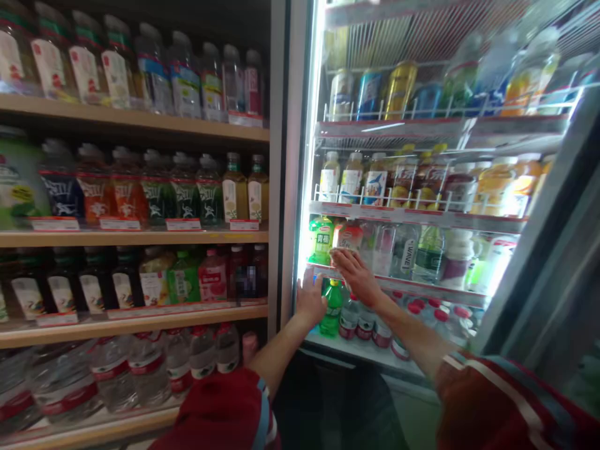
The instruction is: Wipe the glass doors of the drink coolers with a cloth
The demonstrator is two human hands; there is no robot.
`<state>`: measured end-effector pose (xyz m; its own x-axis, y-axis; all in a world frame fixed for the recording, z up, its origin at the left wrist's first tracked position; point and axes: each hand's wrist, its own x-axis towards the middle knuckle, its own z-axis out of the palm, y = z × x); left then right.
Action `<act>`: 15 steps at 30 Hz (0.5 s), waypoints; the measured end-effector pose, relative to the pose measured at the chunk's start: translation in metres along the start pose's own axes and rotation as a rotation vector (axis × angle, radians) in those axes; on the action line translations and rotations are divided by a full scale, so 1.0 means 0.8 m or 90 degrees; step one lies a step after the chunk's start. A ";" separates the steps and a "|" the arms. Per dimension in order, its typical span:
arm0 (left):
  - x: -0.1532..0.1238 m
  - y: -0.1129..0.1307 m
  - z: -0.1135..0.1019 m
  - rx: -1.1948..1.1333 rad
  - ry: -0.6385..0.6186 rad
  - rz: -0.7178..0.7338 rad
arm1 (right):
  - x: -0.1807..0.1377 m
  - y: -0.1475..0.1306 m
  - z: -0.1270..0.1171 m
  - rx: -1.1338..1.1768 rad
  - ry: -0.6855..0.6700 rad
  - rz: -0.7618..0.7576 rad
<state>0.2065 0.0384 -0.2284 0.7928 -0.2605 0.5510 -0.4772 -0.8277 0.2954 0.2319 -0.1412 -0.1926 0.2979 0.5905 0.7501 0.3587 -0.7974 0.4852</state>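
Both my arms reach into an open drinks fridge [323, 347]. My left hand [310, 299] is at the lower left of the fridge, fingers pointing up and apart, touching the front rail [412, 286] of a shelf beside a green bottle [332, 307]. My right hand [357, 275] lies flat with fingers stretched out against the same rail, just under a light-green labelled bottle [321, 240] and a pale red-labelled bottle [349, 237]. Neither hand holds anything that I can see.
The fridge door [548, 250] stands open at the right. Wire shelves above carry cans and juice bottles. Red-capped water bottles [375, 328] fill the bottom shelf. To the left, wooden shelving [131, 237] holds rows of drinks and large water bottles [140, 369].
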 end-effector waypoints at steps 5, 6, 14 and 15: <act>0.000 -0.001 -0.008 -0.010 -0.011 -0.006 | -0.014 -0.002 0.003 -0.013 -0.029 -0.048; 0.000 0.000 -0.009 -0.012 -0.012 -0.004 | -0.011 0.001 0.004 -0.008 -0.022 -0.049; 0.019 0.000 -0.005 -0.012 0.091 0.142 | 0.058 0.021 0.011 0.002 0.136 0.011; 0.026 -0.003 -0.006 -0.010 0.116 0.157 | 0.062 0.020 0.010 -0.001 0.136 0.007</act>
<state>0.2221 0.0372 -0.2138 0.5713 -0.3582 0.7385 -0.6539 -0.7424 0.1457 0.2597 -0.1234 -0.1511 0.1079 0.5425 0.8331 0.3546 -0.8039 0.4775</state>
